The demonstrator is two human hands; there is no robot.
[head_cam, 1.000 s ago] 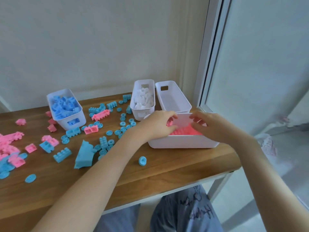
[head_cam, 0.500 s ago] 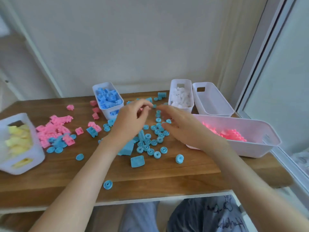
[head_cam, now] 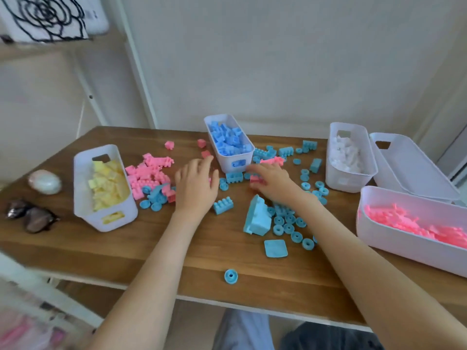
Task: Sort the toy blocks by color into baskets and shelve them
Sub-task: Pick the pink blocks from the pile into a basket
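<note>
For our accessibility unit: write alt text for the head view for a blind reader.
A person's left hand and right hand reach among loose pink and blue blocks on a wooden table, the right gripping a pink block; white baskets surround them.

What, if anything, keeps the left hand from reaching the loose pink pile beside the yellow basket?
Nothing obvious, so probably yes: the left hand lies just right of the pink pile, with only small blue pieces between; the yellow basket stands beyond it.
</note>
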